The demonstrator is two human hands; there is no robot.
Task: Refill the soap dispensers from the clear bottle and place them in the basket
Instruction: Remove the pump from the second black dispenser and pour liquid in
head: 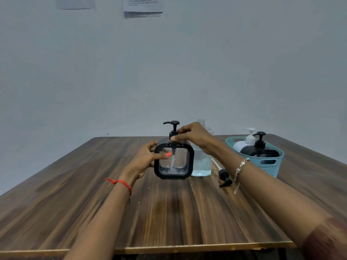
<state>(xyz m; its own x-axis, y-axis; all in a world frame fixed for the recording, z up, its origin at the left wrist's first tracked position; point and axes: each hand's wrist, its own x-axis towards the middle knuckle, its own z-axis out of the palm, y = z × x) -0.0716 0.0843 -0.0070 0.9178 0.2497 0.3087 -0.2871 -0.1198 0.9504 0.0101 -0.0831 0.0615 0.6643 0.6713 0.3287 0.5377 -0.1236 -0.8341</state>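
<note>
Black-framed dispenser (pixel 176 166) upright: left grip (pixel 144 160) clasping its side, right grip (pixel 195 139) pinching pump collar (pixel 171 136) on top; basket (pixel 270 169) right of right grip, nearer that hand.

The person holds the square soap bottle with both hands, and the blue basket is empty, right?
Not quite. In the head view the basket is not empty: a white dispenser and a black dispenser stand in it. The left hand and right hand do both hold the square soap bottle.

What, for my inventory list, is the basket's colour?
The basket is teal, with a perforated lower wall; the head view shows it.
</note>
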